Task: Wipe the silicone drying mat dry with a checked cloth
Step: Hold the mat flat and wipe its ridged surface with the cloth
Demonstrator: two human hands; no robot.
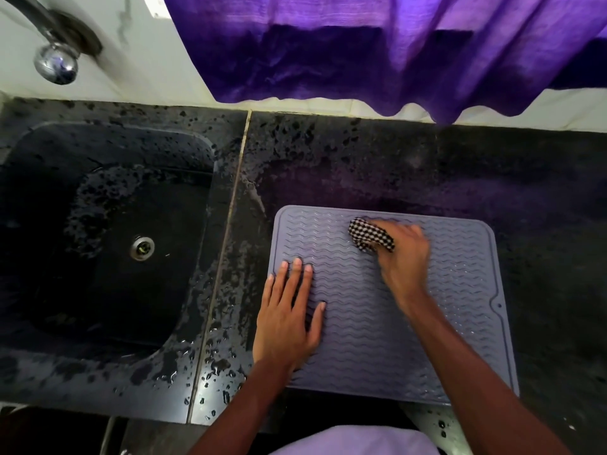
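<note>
Cloth (pixel 371 238) bunched in my right hand (pixel 402 257) presses the far middle of the mat (pixel 361 339) on the counter (pixel 427 165), left hand (pixel 289 320) flat, pinning its left side; firm strokes along the ridges should dry best.

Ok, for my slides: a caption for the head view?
Left hand presses flat on the grey silicone mat while the right hand holds a bunched checked cloth against it.

Pale lilac garment (pixel 354 442), bare forearms (pixel 477 372)
</note>
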